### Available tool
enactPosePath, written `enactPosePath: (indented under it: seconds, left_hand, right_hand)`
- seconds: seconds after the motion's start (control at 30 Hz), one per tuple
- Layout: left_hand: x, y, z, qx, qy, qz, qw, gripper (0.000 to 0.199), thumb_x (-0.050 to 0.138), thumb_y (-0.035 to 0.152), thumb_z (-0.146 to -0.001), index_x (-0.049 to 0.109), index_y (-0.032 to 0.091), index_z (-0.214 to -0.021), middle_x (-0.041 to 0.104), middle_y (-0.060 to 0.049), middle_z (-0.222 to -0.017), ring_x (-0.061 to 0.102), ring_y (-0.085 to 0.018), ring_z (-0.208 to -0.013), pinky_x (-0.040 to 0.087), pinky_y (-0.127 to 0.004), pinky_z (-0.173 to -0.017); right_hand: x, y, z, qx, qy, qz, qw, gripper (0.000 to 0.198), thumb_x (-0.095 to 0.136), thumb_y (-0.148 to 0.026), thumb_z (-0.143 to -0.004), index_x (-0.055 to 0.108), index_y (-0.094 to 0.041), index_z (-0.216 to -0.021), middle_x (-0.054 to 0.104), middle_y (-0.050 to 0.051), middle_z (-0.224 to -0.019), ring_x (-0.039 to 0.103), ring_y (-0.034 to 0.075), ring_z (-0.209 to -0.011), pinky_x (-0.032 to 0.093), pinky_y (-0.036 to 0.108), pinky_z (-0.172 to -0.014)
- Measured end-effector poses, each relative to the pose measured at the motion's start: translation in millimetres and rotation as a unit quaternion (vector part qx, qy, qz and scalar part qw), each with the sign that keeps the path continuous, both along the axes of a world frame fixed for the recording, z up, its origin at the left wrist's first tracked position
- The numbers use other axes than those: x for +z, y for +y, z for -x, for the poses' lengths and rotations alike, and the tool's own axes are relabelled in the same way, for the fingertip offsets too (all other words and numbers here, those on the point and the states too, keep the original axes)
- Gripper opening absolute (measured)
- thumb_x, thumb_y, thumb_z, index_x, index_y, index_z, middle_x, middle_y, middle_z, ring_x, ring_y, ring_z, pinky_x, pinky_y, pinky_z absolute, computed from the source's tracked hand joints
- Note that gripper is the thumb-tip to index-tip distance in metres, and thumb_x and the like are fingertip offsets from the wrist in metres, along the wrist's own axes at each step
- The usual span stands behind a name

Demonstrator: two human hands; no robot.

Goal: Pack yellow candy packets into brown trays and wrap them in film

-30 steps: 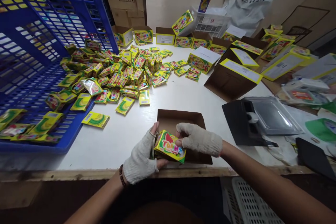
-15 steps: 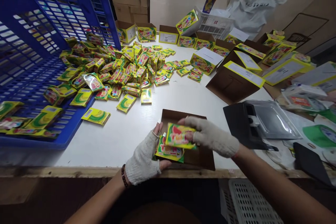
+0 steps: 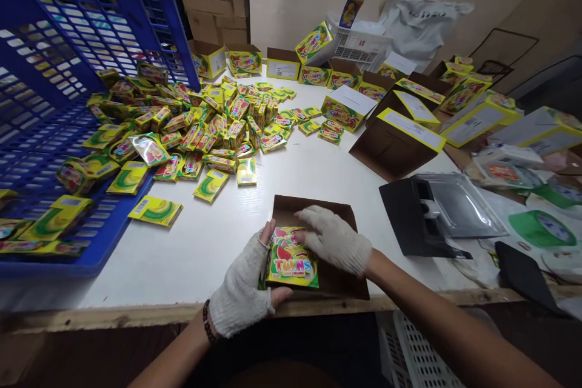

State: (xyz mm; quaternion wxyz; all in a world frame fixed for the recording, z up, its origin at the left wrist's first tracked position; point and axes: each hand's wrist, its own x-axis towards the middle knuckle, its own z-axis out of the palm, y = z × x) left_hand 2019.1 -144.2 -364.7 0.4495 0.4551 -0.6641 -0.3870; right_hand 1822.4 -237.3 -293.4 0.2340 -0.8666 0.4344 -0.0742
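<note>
An open cardboard display box (image 3: 341,282) with a brown inside lies before me near the table edge. In its left part sits a yellow-green "Twins" candy packet (image 3: 293,267), with another packet (image 3: 287,234) just behind it, partly covered by fingers. My left hand (image 3: 245,282), in a fingerless white glove, grips the box's left side, its fingertips at the back and its thumb in front. Reaching into the box, my right hand (image 3: 336,239), gloved likewise, has its fingers on the rear packet's right edge. Its thumb is hidden.
A blue crate (image 3: 97,264) lies tipped at left, a heap of packets (image 3: 204,127) spilling from it. Display boxes (image 3: 282,66) line the table's back. At right are a black tape dispenser (image 3: 404,218), a clear plastic tray (image 3: 468,206) and a green tape roll (image 3: 541,228).
My right hand has lowered its packet into the box, behind the packet at the front. My left hand keeps its place on the box side. The view has shifted slightly.
</note>
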Motion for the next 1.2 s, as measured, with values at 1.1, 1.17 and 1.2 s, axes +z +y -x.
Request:
enactPosePath:
  seconds: [1.1,1.17,1.2]
  left_hand:
    - [67.4,-35,83,-0.042,-0.558,-0.062,0.826,0.043,0.052,0.042,-0.083,0.067,0.007,-0.102,0.063,-0.023,-0.103,0.058,-0.038,-0.101,0.044,-0.053,-0.088]
    - [67.4,-30,79,-0.062,-0.545,-0.064,0.833,0.04,0.05,0.041,-0.084,0.067,0.011,-0.105,0.064,-0.02,-0.106,0.058,-0.038,-0.103,0.045,-0.052,-0.088]
    - [68.0,-27,78,-0.068,-0.543,-0.07,0.834,0.039,0.05,0.04,-0.085,0.066,0.011,-0.106,0.064,-0.02,-0.106,0.058,-0.038,-0.103,0.045,-0.052,-0.088]
  right_hand:
    - [-29,-22,-9,-0.054,-0.006,0.072,0.996,0.034,0.042,-0.006,-0.086,0.062,-0.018,-0.111,0.065,0.009,-0.114,0.06,0.019,-0.099,0.047,0.032,-0.089]
    - [-31,-22,-12,-0.039,0.016,0.059,0.997,0.032,0.043,-0.007,-0.088,0.063,-0.019,-0.111,0.065,0.008,-0.112,0.06,0.018,-0.099,0.046,0.03,-0.088]
    - [-30,-22,-14,-0.029,0.041,0.05,0.997,0.031,0.044,-0.009,-0.089,0.063,-0.018,-0.11,0.066,0.008,-0.109,0.06,0.018,-0.097,0.047,0.029,-0.086]
